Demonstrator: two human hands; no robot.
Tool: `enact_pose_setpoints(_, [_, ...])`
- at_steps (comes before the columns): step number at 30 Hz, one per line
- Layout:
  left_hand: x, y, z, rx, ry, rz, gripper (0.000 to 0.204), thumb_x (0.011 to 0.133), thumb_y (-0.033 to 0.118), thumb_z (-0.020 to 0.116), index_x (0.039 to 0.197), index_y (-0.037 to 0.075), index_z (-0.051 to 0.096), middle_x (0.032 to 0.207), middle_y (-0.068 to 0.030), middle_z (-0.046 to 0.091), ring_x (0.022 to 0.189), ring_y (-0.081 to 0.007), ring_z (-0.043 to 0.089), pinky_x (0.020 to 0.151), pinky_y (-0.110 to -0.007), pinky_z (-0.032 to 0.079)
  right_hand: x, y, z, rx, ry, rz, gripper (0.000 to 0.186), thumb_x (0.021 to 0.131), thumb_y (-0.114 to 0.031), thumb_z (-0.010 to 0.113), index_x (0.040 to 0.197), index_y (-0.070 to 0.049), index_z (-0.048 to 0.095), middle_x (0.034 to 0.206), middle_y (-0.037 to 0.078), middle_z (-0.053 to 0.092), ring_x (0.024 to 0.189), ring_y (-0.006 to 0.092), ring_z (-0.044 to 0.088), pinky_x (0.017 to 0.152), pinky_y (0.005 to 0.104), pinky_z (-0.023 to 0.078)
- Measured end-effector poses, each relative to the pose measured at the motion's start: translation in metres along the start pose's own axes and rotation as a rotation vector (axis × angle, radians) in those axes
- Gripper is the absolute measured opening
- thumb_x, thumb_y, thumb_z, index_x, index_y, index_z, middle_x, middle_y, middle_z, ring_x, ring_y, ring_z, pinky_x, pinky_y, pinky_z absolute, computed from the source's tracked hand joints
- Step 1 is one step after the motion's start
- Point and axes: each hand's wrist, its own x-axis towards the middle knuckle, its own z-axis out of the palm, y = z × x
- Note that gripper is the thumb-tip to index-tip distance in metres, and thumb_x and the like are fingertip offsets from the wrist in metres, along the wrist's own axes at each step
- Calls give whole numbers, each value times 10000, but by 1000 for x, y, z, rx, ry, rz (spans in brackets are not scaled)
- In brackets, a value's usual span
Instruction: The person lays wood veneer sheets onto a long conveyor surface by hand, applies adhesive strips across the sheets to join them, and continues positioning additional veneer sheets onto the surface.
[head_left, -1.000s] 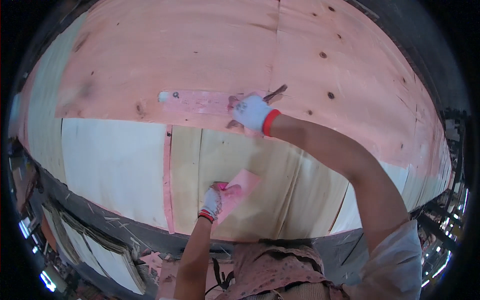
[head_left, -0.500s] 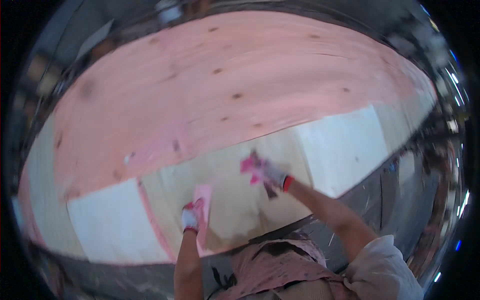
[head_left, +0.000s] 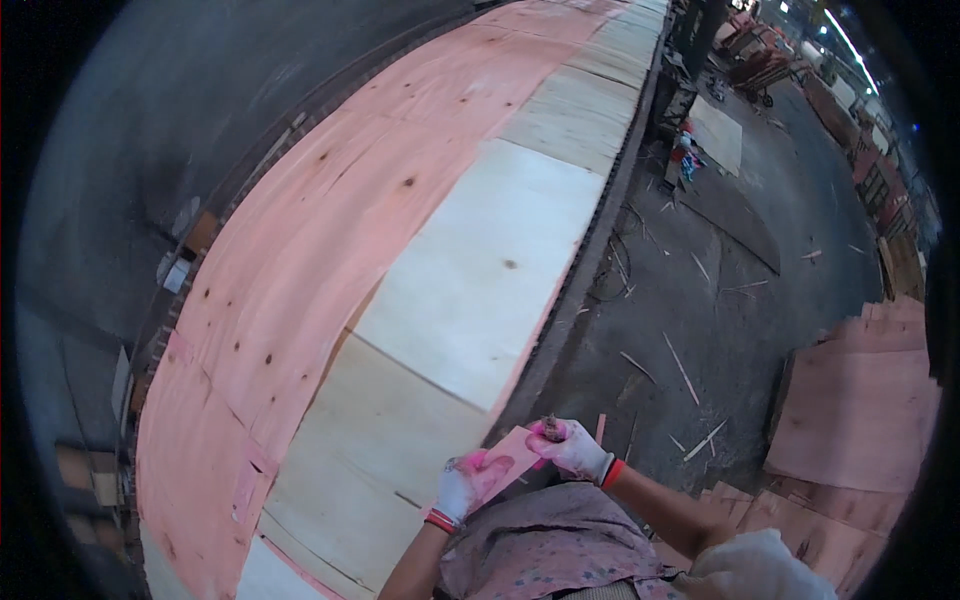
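My left hand [head_left: 458, 490], in a white glove with pink-stained fingers, grips a narrow pink strip of wood veneer [head_left: 503, 462] in front of my apron. My right hand [head_left: 575, 450], gloved the same way, is closed around a small dark brown tool [head_left: 548, 430] whose kind I cannot make out. Its fingertips meet the far end of the strip. Both hands are off the veneer layer, close to its near right edge. Beside them lie a beige veneer sheet [head_left: 375, 430] and a paler white sheet [head_left: 480, 270], laid edge to edge along the large pink veneer surface [head_left: 330, 220].
A dark rail [head_left: 565, 330] borders the long work surface. Wood slivers [head_left: 680, 368] litter the grey floor on the right. Stacked pink veneer sheets [head_left: 850, 410] stand at the lower right. Farther off are a loose board [head_left: 715, 135] and a dark post [head_left: 697, 35].
My view has swung to the right along the work surface. Both hands have drawn back from above the beige sheet and come together in front of my apron, with the strip between them.
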Motion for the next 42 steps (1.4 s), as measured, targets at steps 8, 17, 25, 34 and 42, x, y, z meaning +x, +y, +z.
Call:
enact_pose_setpoints(8, [18,154,139,289,25,161,436,791,520,621,792,85,653,660,-129,605,659,-300,618,594,-374,464,-86,-50,-157,33,275,6,171,845,-169,673,917,-15,658,765,8,620,653,108,592,581,248,506])
enact_pose_setpoints(17, [101,188,174,-287,-63,231,794,744,300,770,1329,-47,360,1218,-175,548,1100,-219,550,944,-326,442,-31,-100,-251,99,203,-178,163,819,-137,703,885,3,654,724,15,606,616,107,583,524,254,493])
enact_pose_setpoints(25, [226,233,118,-412,-247,-95,295,777,188,731,995,7,650,836,-53,672,765,-122,612,692,-269,506,91,-210,-329,108,235,-210,234,834,-196,689,931,1,607,760,19,584,625,113,568,555,262,500])
enact_pose_setpoints(34, [465,169,80,73,223,10,376,876,338,560,971,-23,605,1023,-200,653,943,-277,628,811,-373,502,265,-272,-400,-377,16,74,433,930,-382,498,1233,-74,507,1020,58,602,907,154,593,660,307,524])
enact_pose_setpoints(42, [519,220,87,510,114,-426,436,795,437,565,1073,111,643,1092,-158,636,1035,-317,599,890,-403,474,430,-235,-358,-1281,-150,5,491,907,-417,358,1191,-52,524,912,212,659,834,379,641,782,447,494])
